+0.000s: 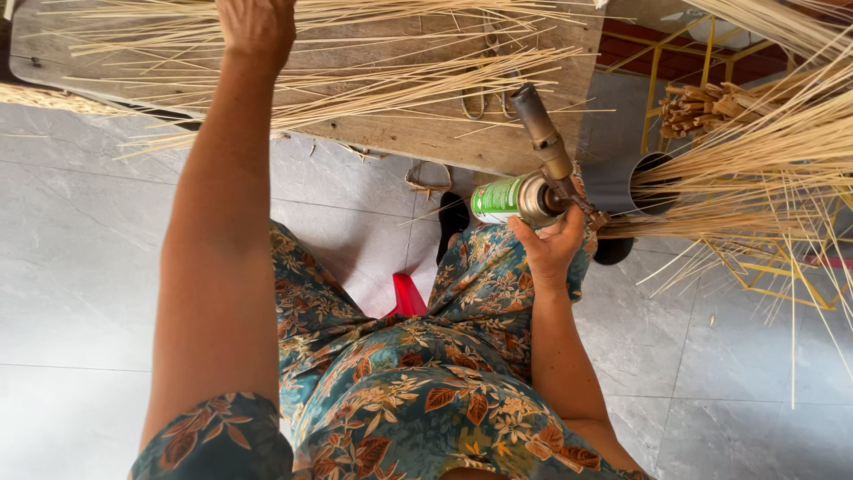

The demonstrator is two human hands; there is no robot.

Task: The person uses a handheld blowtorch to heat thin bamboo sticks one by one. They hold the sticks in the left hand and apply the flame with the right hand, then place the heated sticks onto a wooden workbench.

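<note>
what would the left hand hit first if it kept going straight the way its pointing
Probably the thin pale sticks lying across the wooden table; the left hand already seems to rest on them, though depth is unclear.

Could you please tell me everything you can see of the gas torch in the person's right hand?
The gas torch is a small canister with a green and white label, lying roughly on its side, its base toward the left. A brass-coloured fitting at its right end carries a dull metal nozzle angling up toward the wooden bench. No flame shows. The right hand grips it from below, by the fitting. It hangs above the person's patterned lap, beside a bundle of thin pale sticks.
</note>
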